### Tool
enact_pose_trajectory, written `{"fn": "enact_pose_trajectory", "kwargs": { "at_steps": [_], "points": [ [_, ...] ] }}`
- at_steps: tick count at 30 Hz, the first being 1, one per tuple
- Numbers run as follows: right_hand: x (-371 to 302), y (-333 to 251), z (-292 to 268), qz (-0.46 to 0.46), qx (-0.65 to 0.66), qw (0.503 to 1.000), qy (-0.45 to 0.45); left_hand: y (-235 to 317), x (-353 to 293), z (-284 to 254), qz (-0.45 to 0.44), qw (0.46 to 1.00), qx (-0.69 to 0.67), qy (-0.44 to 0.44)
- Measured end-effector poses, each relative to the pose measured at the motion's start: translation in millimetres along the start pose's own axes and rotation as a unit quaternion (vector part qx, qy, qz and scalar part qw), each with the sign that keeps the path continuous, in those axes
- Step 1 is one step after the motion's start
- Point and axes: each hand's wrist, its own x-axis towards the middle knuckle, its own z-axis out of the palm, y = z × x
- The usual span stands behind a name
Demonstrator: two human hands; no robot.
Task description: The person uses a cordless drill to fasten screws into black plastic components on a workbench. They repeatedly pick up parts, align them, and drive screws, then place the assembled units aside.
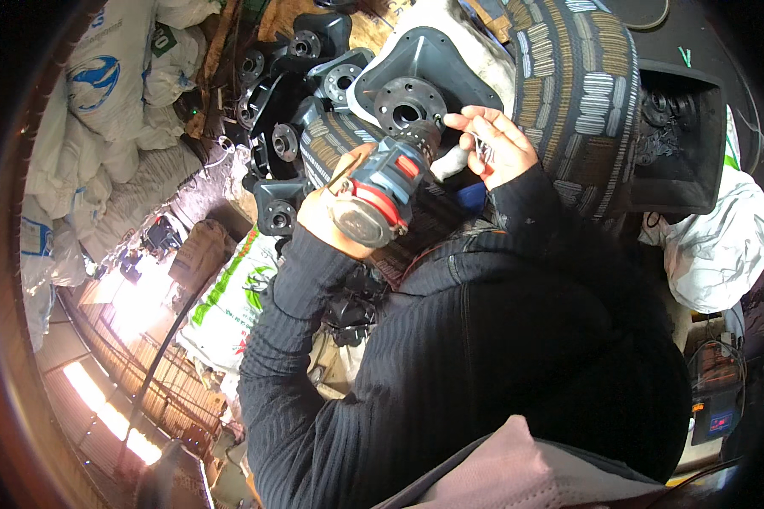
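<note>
My left hand is wrapped round a grey-and-red cordless drill, its chuck pointing up at a black plastic part. A round flange with holes stands out from that part; the chuck is close to its lower edge. At the right of the flange, my right hand is partly closed, thumb and fingertips together by the rim. Small shiny metal screws show between its fingers and palm. Whether the drill's tip touches a screw is hidden. White cloth or padding lies behind the part.
Several similar black flanged parts are piled to the left. A patterned cushion-like roll curves at the right, beside a dark bin of small metal pieces. White sacks are stacked far left; a white bag hangs right.
</note>
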Motion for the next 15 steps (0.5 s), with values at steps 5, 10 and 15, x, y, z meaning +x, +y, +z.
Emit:
{"fn": "enact_pose_trajectory", "kwargs": {
  "at_steps": [5,10,15],
  "points": [
    [-5.8,-2.1,-5.7,0.049,-0.017,0.998,-0.027,21.3,-25.9,-3.0,0.134,0.944,0.280,0.109],
    [-14.7,1.0,0.3,0.064,-0.089,0.993,-0.032,-9.1,-63.8,9.7,0.193,0.926,0.267,0.185],
    [-13.4,1.3,-4.2,0.094,-0.182,0.977,-0.058,2.2,-80.9,15.3,0.186,0.952,0.177,0.168]
  ]
}}
